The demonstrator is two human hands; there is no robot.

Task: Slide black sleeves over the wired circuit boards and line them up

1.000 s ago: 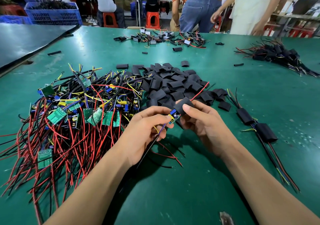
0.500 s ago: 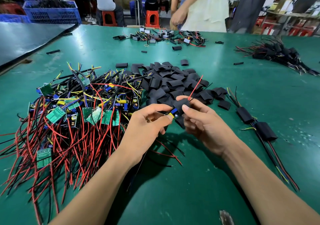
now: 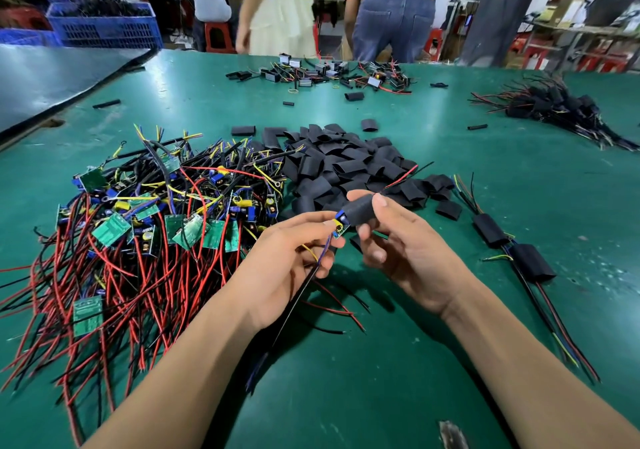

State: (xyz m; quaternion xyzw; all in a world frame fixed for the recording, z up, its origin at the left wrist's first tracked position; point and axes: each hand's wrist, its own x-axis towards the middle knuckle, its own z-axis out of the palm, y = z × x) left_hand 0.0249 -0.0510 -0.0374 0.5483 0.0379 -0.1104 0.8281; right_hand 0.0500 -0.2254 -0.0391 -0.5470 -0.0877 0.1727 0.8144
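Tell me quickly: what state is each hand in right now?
Left hand: closed, pinching the wired circuit board at its exposed end.
Right hand: closed, holding the black sleeve that sits partly over that board.

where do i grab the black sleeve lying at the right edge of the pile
Probably best: pinch the loose sleeve across its width, coming down from above and the right. It lies flat on the table, and the pile crowds only its left side.

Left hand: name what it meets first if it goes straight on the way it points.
Probably the black tubular sleeve in the right hand, partly over the wired circuit board the left hand pinches.
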